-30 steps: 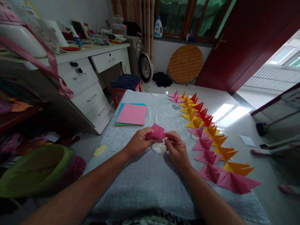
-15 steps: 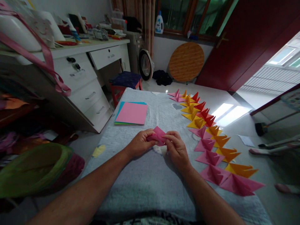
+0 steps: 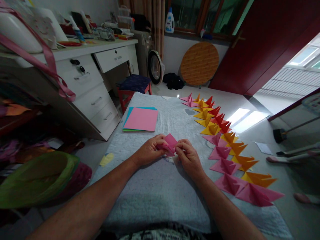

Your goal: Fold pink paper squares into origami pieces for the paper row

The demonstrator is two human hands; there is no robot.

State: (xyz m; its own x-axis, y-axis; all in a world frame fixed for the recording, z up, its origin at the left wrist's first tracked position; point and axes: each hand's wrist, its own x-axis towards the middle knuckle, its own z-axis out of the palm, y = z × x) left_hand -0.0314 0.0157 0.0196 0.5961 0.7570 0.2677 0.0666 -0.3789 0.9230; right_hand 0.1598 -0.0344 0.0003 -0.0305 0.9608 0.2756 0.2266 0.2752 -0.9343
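A partly folded piece of pink origami paper (image 3: pixel 171 141) is held just above the cloth-covered table (image 3: pixel 150 186). My left hand (image 3: pixel 151 148) grips its left side between thumb and fingers. My right hand (image 3: pixel 187 154) pinches its right edge, fingers curled. Beyond my left hand lies a stack of square paper (image 3: pixel 141 119), pink on top with blue and green edges showing. Along the table's right side stand rows of folded paper cranes: pink ones (image 3: pixel 225 166), yellow ones (image 3: pixel 210 128), orange ones (image 3: pixel 244 162) and red ones (image 3: pixel 221 121).
A white desk (image 3: pixel 87 75) with drawers stands at the left, a stool (image 3: pixel 135 84) beside it. A green-lined bin (image 3: pixel 37 180) is on the floor at lower left. Farther back are a washing machine (image 3: pixel 155 66) with its door open and a round wooden board (image 3: pixel 199 63).
The pink paper has tilted a little in my hands, and more of its upper flap shows. Both hands keep their hold. The view has shifted slightly.
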